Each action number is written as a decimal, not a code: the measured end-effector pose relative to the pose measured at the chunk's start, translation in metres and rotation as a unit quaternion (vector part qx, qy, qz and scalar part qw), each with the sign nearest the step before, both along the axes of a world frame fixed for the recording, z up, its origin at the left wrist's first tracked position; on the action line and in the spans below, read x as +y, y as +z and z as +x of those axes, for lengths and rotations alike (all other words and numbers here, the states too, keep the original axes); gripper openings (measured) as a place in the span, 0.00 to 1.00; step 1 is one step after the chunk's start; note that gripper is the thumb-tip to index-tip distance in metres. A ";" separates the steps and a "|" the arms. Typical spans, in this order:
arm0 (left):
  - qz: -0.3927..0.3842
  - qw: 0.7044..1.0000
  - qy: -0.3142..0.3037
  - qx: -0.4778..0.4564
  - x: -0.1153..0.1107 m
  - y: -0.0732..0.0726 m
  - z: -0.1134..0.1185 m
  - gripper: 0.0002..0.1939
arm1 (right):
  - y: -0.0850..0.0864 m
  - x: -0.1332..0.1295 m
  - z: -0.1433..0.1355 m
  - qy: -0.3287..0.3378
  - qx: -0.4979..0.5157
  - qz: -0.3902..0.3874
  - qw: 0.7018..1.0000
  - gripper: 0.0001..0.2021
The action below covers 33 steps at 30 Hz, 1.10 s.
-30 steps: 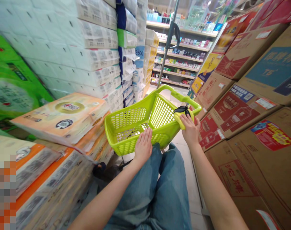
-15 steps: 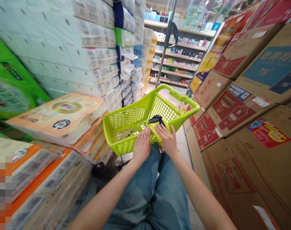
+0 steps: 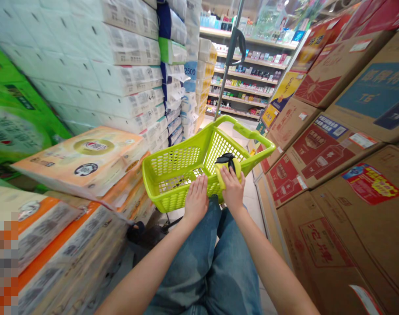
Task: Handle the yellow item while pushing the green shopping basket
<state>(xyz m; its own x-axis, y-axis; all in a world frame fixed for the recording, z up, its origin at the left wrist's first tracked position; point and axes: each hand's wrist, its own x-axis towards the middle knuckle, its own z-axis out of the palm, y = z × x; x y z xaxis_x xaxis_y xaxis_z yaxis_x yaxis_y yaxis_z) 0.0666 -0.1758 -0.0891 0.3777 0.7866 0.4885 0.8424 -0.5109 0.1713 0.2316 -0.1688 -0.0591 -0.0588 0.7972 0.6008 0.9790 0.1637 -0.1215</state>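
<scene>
A lime-green shopping basket [image 3: 173, 164] with perforated sides stands before my knees, its raised handle to the right. My left hand [image 3: 197, 199] rests on the basket's near rim, fingers stretched out and holding nothing. My right hand [image 3: 232, 188] is wrapped over a yellow sponge-like pad [image 3: 237, 168] with a black strap across its top, pressed against the near rim at the right. The underside of the pad is hidden.
Packs of tissue [image 3: 130, 52] rise high on the left, with orange packs [image 3: 84, 162] lower and nearer. Cardboard boxes [image 3: 360, 183] are stacked along the right. Shelves of small goods [image 3: 248, 72] and a dark pole [image 3: 226, 72] stand ahead.
My right hand and the yellow pad have moved a little right and forward along the basket's near rim, away from my left hand. My left hand has hardly moved.
</scene>
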 end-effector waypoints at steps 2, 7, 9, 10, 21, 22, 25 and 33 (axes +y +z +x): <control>-0.004 1.000 0.002 0.005 0.000 0.000 -0.001 0.42 | -0.009 -0.008 -0.020 0.037 -0.004 -0.014 0.999 0.37; -0.005 1.000 0.001 0.025 0.001 0.002 -0.004 0.40 | 0.002 -0.007 0.006 0.090 -0.076 -0.033 0.992 0.36; -0.004 1.000 -0.002 0.028 0.001 0.002 -0.004 0.40 | 0.016 0.002 0.040 0.076 -0.096 -0.020 0.992 0.35; -0.002 1.000 -0.004 0.029 0.001 0.002 -0.005 0.40 | 0.024 0.007 0.057 0.059 -0.100 -0.011 0.993 0.34; -0.028 0.999 0.038 -0.001 -0.007 0.014 0.008 0.39 | 0.042 0.020 0.090 -0.029 -0.086 0.028 0.996 0.27; -0.034 0.998 0.052 -0.008 -0.009 0.019 0.013 0.39 | 0.041 0.018 0.088 -0.033 -0.085 0.030 0.995 0.28; -0.041 0.997 0.049 -0.034 -0.005 0.035 0.037 0.38 | 0.041 0.012 0.083 -0.041 -0.092 0.026 0.995 0.30; -0.065 0.984 -0.125 -0.112 0.026 0.043 0.111 0.48 | 0.040 -0.013 0.072 -0.028 -0.088 0.027 0.995 0.29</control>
